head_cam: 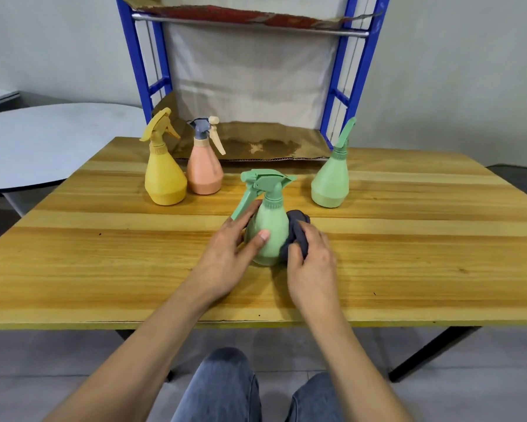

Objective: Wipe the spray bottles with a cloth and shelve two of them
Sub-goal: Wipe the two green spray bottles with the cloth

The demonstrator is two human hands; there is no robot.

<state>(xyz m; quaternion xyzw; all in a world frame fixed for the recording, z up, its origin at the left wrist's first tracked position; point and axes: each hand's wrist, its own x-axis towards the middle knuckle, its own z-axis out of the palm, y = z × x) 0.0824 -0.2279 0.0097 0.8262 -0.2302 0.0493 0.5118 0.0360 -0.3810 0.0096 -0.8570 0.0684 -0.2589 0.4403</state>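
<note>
A green spray bottle (270, 222) stands upright in the middle of the wooden table (104, 263). My left hand (230, 254) grips its left side, thumb across the front. My right hand (312, 263) presses a dark grey cloth (297, 228) against the bottle's right side. Further back stand a yellow bottle (164, 175), a pink bottle (204, 169) with a grey-and-cream trigger head, and a second green bottle (330, 181) at the right.
Behind the table rises a blue metal shelf frame (140, 65). Its lower shelf (265, 143), lined with stained cardboard, is level with the table top. A round grey table (43, 141) sits at the left. My knees show below the table's near edge.
</note>
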